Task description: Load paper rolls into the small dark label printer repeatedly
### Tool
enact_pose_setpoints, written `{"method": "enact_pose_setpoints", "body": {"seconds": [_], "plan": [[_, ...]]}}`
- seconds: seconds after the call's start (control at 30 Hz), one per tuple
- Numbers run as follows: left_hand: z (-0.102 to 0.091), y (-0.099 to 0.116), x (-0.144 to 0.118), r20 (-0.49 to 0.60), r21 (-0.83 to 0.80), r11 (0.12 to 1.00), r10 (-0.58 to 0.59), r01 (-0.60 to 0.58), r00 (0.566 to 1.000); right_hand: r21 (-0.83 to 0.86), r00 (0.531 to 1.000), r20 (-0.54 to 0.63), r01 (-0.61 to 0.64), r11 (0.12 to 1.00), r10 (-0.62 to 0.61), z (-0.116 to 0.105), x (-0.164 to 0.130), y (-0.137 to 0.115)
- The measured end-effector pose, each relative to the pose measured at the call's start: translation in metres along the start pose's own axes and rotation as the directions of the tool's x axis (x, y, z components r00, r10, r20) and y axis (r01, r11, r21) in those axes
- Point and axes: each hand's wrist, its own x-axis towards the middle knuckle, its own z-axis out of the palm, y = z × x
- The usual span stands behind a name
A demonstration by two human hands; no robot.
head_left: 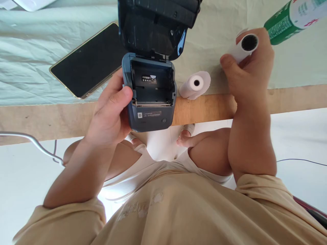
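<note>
My left hand (111, 107) grips the left side of a small dark label printer (150, 117), its thumb on the edge of the casing. The printer's black lid (155, 30) is swung up, and its paper compartment shows bare, with a small sticker inside. In my right hand (251, 69) is a white paper roll (240, 51) with a wide dark core, pinched between thumb and fingers. Between the two hands a second, thinner paper roll (190, 88) stands on end by the table edge, its loose end curling to the right.
A smartphone (88, 61) with a dark screen lies left of the printer. At the top right is a green and white can-like container (283, 25). Pale green cloth (33, 68) covers the table behind a wooden edge (48, 120). A white cable (28, 136) hangs at left.
</note>
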Motion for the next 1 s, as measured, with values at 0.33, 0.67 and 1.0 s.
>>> {"method": "enact_pose_setpoints", "body": {"seconds": [0.33, 0.67, 1.0], "plan": [[0.008, 0.002, 0.003, 0.007, -0.048, 0.999, 0.008, -0.008, 1.0, 0.057, 0.913, -0.36, 0.225, 0.973, -0.19, -0.01, -0.005, -0.061], [0.006, 0.003, -0.001, -0.01, -0.017, 1.0, 0.012, -0.012, 1.0, -0.092, 0.961, 0.247, 0.15, 0.984, -0.124, 0.02, -0.013, -0.073], [-0.004, 0.002, 0.0, 0.051, 0.058, 0.998, -0.007, 0.004, 0.999, 0.77, 0.944, 0.128, -0.287, 0.569, 0.304, 0.017, 0.003, -0.102]]}}
